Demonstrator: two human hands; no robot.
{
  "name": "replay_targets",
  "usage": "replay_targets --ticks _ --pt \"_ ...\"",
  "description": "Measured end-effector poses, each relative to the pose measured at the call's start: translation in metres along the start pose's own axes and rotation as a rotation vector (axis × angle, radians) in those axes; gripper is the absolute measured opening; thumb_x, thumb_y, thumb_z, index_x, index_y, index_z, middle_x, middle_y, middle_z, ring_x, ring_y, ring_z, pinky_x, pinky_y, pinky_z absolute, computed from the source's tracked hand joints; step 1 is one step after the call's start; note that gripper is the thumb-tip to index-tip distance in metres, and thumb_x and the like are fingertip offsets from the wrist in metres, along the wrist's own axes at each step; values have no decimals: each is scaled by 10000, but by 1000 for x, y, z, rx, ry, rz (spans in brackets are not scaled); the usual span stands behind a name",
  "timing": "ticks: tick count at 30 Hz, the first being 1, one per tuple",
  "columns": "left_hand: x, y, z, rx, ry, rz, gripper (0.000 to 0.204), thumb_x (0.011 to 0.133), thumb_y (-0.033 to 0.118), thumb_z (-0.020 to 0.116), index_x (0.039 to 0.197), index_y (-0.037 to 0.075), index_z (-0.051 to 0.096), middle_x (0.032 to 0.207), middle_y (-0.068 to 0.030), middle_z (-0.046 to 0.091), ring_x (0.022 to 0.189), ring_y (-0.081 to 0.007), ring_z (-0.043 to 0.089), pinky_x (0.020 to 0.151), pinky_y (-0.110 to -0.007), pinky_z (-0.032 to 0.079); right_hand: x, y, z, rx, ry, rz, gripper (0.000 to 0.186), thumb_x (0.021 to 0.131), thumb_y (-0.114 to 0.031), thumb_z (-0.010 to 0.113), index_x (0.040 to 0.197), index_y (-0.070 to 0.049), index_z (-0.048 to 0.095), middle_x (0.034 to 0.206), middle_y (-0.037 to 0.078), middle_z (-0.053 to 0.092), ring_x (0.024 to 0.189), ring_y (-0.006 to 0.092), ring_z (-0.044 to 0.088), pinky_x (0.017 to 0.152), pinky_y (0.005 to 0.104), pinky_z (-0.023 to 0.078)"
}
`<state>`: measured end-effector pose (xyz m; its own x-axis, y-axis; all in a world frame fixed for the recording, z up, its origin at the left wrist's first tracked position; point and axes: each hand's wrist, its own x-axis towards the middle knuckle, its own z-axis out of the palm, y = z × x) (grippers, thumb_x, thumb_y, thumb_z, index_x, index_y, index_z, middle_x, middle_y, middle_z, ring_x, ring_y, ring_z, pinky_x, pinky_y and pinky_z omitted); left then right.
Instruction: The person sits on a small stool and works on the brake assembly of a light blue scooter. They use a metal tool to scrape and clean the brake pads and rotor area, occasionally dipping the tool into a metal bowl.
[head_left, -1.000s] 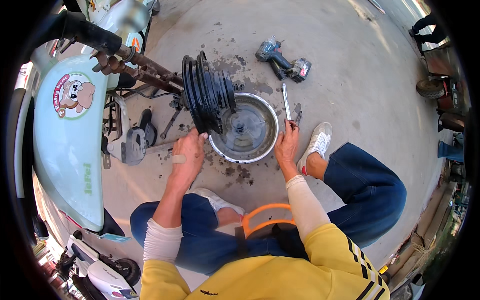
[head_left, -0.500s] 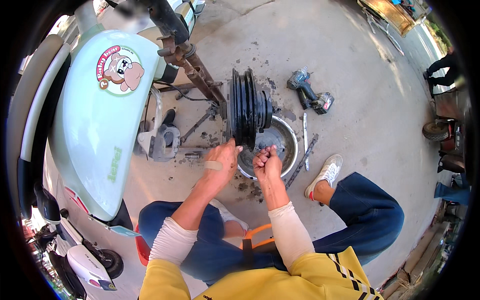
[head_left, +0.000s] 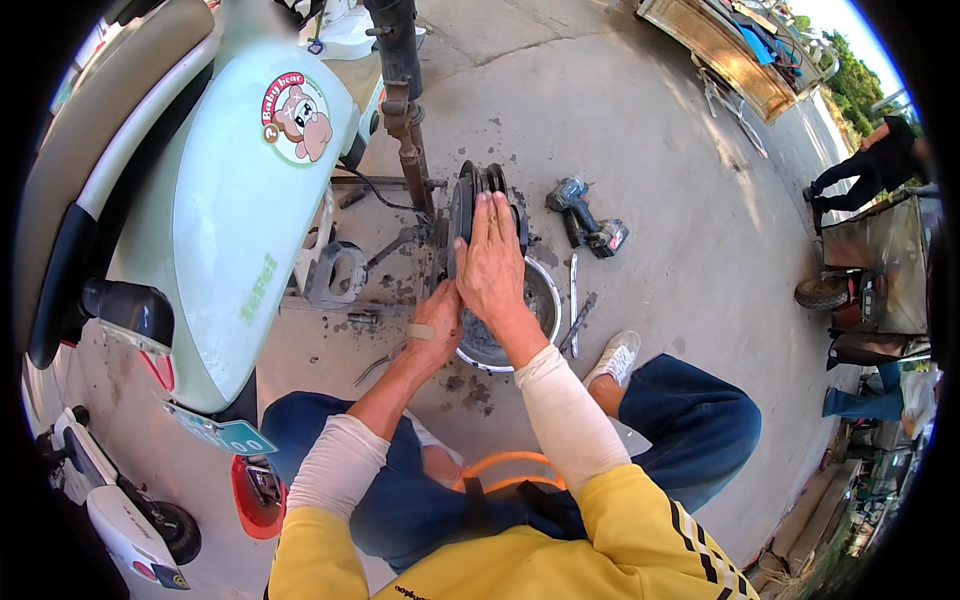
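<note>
A black wheel rim (head_left: 464, 200) stands on edge beside a dark metal stand. My right hand (head_left: 490, 270) lies on the near side of the rim, fingers straight and stretched along its grooves, thumb out to the left. Low on the rim's near left side, my left hand (head_left: 436, 322) has its fingers curled in against it; their tips are partly hidden by the right hand. A tan plaster covers part of the left hand's back. Beneath the wheel, a round metal basin (head_left: 552, 300) with wet contents is partly hidden by my right wrist.
A cordless impact driver (head_left: 580, 215), a silver flat bar (head_left: 573, 300) and a dark bar (head_left: 580, 322) lie right of the basin. The pale green scooter (head_left: 225, 230) fills the left side. A red container (head_left: 260, 510) sits below it. A wooden cart (head_left: 720, 50) stands far right.
My right hand has risen from over the basin onto the rim, its curled fingers now straight. My left hand stays low by the rim. The whole view has shifted.
</note>
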<state>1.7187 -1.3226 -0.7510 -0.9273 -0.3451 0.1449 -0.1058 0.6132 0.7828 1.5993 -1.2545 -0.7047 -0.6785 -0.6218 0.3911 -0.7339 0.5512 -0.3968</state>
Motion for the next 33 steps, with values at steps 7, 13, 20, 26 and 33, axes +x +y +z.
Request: replay_targets --ticks 7,13,20,26,33 --pt "12 7 -8 -228 137 -18 131 977 44 582 1084 -31 592 1014 -242 623 929 -468 619 784 -492 499 1 0 -6 8 -49 -12 609 1009 -192 526 1498 137 367 1519 293 459 1490 417 342 1222 457 310" --pt "3 3 3 57 -97 -153 126 1008 80 578 1082 -22 586 1014 -257 630 932 -492 606 781 -519 482 67 23 0 18 -173 69 581 976 -207 582 1434 121 443 1407 281 559 1408 436 430 1157 474 399" --pt "16 7 -6 -226 126 -91 120 1001 71 581 1056 -25 627 981 -231 639 878 -470 620 742 -489 495 -7 -1 -11 52 -81 -11 663 1006 -197 549 1514 162 320 1562 317 394 1521 422 292 1250 449 257" --pt "7 10 5 -27 16 -175 171 1015 123 599 1014 -47 603 930 -241 613 871 -467 608 750 -487 489 103 30 0 -10 -374 236 400 940 -183 585 1233 88 568 1252 279 654 1356 396 508 1005 499 511" --pt "12 9 5 -146 137 -91 143 1029 97 538 1064 -17 617 1010 -226 622 938 -474 624 765 -504 509 -21 3 -11 -43 -122 -6 674 1011 -253 546 1550 90 333 1610 246 369 1539 365 286 1232 492 276"
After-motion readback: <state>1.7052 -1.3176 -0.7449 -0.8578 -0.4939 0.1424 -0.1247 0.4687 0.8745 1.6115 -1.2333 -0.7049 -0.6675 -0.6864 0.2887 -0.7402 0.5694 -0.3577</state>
